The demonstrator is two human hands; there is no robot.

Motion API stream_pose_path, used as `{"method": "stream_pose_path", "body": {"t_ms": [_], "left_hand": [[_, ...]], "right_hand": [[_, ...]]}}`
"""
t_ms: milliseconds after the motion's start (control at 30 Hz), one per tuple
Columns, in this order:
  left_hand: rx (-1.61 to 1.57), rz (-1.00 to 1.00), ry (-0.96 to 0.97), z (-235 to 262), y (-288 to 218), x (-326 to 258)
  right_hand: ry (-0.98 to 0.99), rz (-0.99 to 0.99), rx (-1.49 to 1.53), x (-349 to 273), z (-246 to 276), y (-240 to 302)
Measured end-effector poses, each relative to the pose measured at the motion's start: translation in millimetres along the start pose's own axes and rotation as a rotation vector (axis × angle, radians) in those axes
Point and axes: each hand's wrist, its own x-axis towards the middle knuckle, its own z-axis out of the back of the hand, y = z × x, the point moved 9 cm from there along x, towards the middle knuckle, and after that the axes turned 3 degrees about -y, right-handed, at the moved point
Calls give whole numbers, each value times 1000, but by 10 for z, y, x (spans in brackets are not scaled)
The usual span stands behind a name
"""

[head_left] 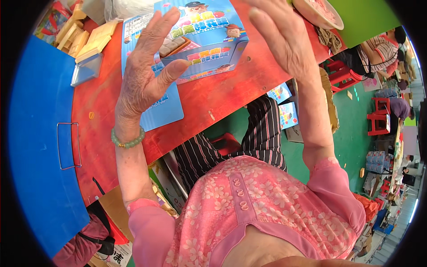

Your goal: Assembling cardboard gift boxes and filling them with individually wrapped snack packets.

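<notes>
Blue box (214, 57) between left hand (143, 78) and right hand (284, 40), both loosely spread

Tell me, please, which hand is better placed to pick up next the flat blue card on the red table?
Probably the left hand: it is open and appears over the flat blue card. The right hand is farther away, by the right side of the blue box.

We are holding our left hand (144, 66) and right hand (284, 38) loosely spread at either side of a blue box (209, 60) sitting on the red counter (204, 104). Green beads (129, 143) are circling our left wrist, and a flat blue sheet (167, 114) is lying nearby.
</notes>
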Motion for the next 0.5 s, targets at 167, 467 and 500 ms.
{"method": "stream_pose_path", "body": {"t_ms": [167, 467, 500], "left_hand": [[390, -35, 60, -113, -173, 2], [626, 50, 252, -301, -72, -63], [635, 50, 254, -326, -82, -46]], "right_hand": [[80, -16, -118, 342, -25, 325], [534, -68, -287, -27, -800, -72], [321, 58, -351, -66, -789, -130]]}}
